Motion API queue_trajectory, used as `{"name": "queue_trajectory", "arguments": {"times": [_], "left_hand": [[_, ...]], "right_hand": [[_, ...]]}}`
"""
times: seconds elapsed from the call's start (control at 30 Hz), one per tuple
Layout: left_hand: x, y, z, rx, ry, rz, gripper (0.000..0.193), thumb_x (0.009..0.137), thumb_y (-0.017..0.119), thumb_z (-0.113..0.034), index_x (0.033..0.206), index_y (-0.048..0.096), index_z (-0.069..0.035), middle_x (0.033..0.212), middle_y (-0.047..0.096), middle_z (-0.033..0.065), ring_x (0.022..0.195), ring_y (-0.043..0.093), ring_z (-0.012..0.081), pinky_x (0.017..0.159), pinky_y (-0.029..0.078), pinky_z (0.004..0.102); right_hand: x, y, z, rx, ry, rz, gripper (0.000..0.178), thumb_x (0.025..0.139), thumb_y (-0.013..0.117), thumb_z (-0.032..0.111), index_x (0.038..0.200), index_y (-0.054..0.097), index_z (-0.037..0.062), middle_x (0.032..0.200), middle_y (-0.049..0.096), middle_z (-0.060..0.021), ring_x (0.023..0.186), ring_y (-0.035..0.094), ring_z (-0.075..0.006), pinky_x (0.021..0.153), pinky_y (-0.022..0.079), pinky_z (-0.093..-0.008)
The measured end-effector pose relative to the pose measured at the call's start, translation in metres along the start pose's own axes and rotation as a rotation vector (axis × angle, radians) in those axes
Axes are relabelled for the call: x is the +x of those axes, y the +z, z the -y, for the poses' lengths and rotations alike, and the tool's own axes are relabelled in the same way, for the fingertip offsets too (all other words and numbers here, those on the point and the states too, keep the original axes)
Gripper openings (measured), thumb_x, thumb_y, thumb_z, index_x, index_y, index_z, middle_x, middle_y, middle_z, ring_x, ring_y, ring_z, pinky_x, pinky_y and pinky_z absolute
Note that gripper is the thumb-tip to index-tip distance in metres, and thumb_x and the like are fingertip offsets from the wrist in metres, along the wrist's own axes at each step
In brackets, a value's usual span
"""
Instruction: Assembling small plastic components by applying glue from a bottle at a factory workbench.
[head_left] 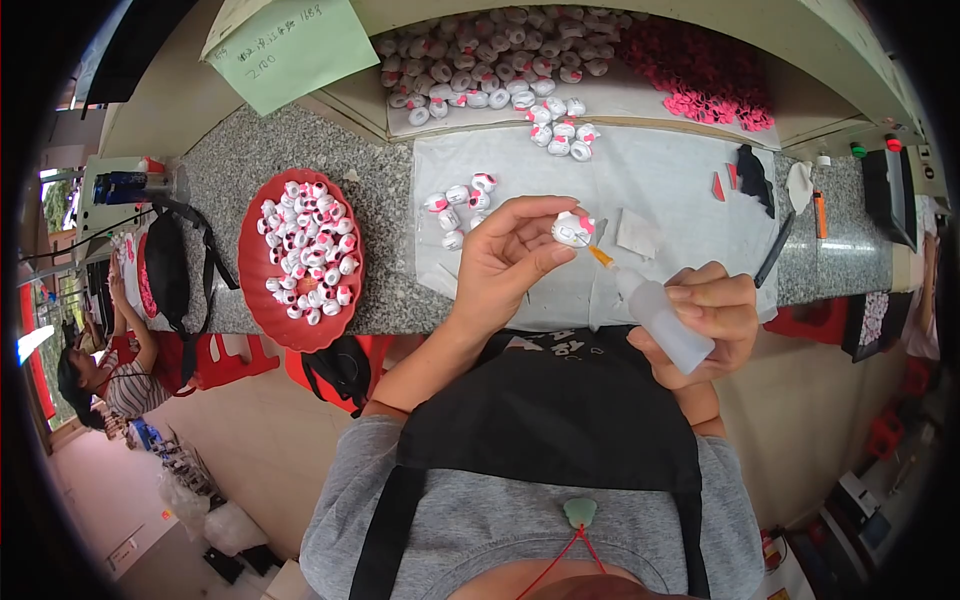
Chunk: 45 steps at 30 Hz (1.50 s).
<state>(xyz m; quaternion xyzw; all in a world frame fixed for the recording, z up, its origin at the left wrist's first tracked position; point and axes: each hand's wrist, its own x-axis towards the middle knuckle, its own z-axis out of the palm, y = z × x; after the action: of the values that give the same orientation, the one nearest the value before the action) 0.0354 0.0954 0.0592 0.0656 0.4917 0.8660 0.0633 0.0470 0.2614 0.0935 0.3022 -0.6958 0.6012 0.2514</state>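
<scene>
Between the thumb and fingers of my left hand (pixel 515 258) is a small white figurine head (pixel 573 229) with a pink bow. My right hand (pixel 712 318) grips a translucent squeeze bottle (pixel 668 322), its thin orange-based tip (pixel 600 256) pointing at the figurine head and touching or almost touching it. Both hands are over the white sheet (pixel 690 170) on the bench. Left of my left hand lies a small group of similar white heads (pixel 450 212). A folded white cloth (pixel 637 234) lies just beyond the bottle tip.
A red scalloped tray (pixel 252 290) full of finished-looking heads stands at left. On the shelf behind are piled white heads (pixel 470 60) and pink pieces (pixel 700 70). Dark tweezers-like tool (pixel 775 248), black cloth (pixel 756 180) and orange knife (pixel 820 215) lie right. Another person (pixel 130 380) sits far left.
</scene>
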Motion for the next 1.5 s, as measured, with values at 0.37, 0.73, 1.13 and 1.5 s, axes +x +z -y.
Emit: {"name": "queue_trajectory", "arguments": {"times": [0.37,0.73,1.13,1.5], "left_hand": [[0.000,-0.004,0.003,0.336,0.168,0.063,0.031,0.068,0.054,0.008,0.098,0.048,0.004,0.099,0.046,0.0121,0.094,0.046,0.0182,0.082,0.036,0.0293],[0.003,-0.004,0.003,0.359,0.209,0.025,0.030,0.067,0.057,0.005,0.097,0.053,0.001,0.098,0.048,0.0091,0.090,0.046,0.0148,0.075,0.038,0.0245],[0.011,-0.021,-0.008,0.185,0.194,-0.177,0.034,0.069,0.052,0.008,0.102,0.045,0.004,0.100,0.050,0.0127,0.090,0.049,0.0153,0.077,0.038,0.0233],[0.005,-0.029,-0.008,0.207,0.191,-0.246,0.033,0.070,0.054,0.005,0.102,0.045,0.002,0.098,0.052,0.0112,0.086,0.050,0.0126,0.073,0.039,0.0204]], "right_hand": [[0.000,0.004,0.000,0.008,0.011,-0.008,0.039,0.054,0.073,0.006,0.082,0.045,0.0065,0.078,0.046,-0.0070,0.057,0.046,-0.0130,0.051,0.041,-0.0226],[-0.002,0.001,0.002,-0.002,0.076,-0.015,0.038,0.054,0.072,0.005,0.081,0.046,0.0065,0.077,0.045,-0.0066,0.057,0.045,-0.0131,0.052,0.039,-0.0232],[0.001,-0.016,-0.036,0.080,0.269,-0.108,0.031,0.061,0.063,-0.003,0.083,0.041,0.0035,0.082,0.046,-0.0096,0.069,0.049,-0.0160,0.061,0.043,-0.0251],[0.025,-0.067,-0.173,-0.796,0.355,0.147,0.021,0.066,0.058,0.008,0.085,0.050,0.0012,0.081,0.051,-0.0130,0.072,0.050,-0.0313,0.066,0.039,-0.0345]]}}
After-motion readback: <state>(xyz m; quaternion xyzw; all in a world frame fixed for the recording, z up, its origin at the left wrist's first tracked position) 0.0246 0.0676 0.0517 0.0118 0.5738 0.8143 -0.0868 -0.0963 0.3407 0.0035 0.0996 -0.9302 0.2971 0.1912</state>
